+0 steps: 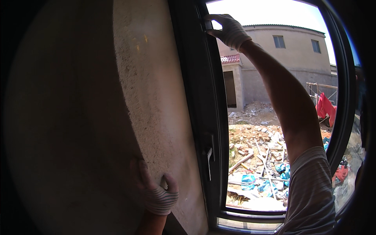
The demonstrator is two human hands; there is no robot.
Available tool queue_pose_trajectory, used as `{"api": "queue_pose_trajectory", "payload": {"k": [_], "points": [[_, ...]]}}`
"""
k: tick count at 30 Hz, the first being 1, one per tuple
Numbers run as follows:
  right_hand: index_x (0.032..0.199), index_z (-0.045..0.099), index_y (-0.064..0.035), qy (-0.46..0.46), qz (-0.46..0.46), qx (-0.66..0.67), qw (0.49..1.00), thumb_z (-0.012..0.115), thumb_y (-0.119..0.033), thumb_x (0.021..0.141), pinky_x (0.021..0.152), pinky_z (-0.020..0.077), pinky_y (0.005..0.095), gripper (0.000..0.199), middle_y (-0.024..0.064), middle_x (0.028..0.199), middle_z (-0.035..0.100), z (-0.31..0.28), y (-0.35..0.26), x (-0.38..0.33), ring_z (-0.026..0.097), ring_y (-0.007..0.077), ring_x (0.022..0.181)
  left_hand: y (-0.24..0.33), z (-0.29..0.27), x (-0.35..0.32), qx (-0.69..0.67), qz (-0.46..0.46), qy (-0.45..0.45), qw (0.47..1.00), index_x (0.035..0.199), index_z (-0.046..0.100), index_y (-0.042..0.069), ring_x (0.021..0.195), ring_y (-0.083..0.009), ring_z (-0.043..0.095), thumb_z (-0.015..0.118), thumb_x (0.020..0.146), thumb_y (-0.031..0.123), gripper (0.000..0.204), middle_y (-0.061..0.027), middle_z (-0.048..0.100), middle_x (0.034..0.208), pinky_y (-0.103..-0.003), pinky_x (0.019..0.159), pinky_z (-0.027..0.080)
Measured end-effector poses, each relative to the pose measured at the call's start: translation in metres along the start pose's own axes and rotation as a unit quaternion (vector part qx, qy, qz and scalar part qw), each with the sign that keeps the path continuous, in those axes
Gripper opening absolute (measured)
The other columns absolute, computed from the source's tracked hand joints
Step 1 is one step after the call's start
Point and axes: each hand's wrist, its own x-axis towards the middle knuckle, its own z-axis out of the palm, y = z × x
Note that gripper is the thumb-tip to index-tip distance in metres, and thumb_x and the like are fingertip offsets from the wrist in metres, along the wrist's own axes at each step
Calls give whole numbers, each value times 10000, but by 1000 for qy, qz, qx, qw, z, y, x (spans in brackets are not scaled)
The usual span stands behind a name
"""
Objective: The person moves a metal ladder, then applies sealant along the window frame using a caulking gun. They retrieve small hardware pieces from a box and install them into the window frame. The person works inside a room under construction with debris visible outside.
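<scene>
A dark window frame [194,66] stands upright beside a rough plastered wall edge [137,70]. High on the frame, my raised right hand [234,32], in a pale striped glove with bare fingertips, grips the inner edge with fingers above and thumb below. Whether some small part sits between those fingertips is hard to see. Low on the left, my left hand [159,196], gloved the same way, lies against the corner of the plaster with its fingers apart. Its far fingers are in shadow. On the frame, a window handle [209,162] points downward between the heights of both hands.
Deep shadow covers the wall on the left. Through the window opening lie rubble [254,137], loose sticks and blue plastic sheets [248,181]. A beige building [293,51] rises behind, and red cloth [326,107] hangs on the right. The frame's bottom rail [252,215] crosses below.
</scene>
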Motion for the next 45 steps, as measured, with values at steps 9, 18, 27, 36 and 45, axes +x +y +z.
{"api": "queue_pose_trajectory", "payload": {"k": [9, 18, 27, 36, 45], "points": [[1374, 625, -265, -10, 52, 53, 997, 763, -291, 930, 1168, 454, 407, 466, 83, 1431, 611, 7, -6, 0, 522, 289, 1391, 1, 1, -1, -38, -26, -7, 999, 1562, 224, -15, 1358, -482, 430, 610, 931, 148, 757, -346, 249, 1554, -479, 998, 566], [1467, 571, -266, 77, -13, 14, 997, 724, -230, 949, 1223, 384, 438, 541, 67, 1510, 547, 34, -3, -11, 411, 303, 1478, 2, -2, 2, 2, -11, -1, 1000, 1546, 255, -39, 1340, -499, 451, 606, 940, 176, 732, -354, 307, 1521, -530, 1057, 492], [1380, 637, -285, 132, 14, -71, 989, 638, -178, 941, 1125, 438, 463, 452, 25, 1446, 586, 41, -11, -16, 530, 299, 1333, 0, 3, 1, -7, -16, 14, 1000, 1525, 277, -69, 1317, -525, 452, 628, 854, 220, 811, -375, 380, 1483, -580, 1116, 388], [1399, 635, -292, 115, 49, -129, 984, 581, -144, 938, 1094, 439, 440, 487, 11, 1296, 680, 38, -26, -18, 583, 301, 1225, -4, 6, -3, -20, -15, 15, 1000, 1530, 267, -67, 1326, -510, 450, 625, 865, 205, 803, -366, 350, 1503, -574, 1118, 396], [1323, 684, -272, 102, 56, -116, 986, 628, -150, 930, 1062, 478, 413, 415, -20, 1222, 724, 36, -27, -16, 612, 279, 1185, -6, 7, -4, -29, -22, 7, 999, 1537, 254, -66, 1336, -522, 442, 612, 878, 209, 799, -379, 347, 1504, -577, 1121, 394]]}}
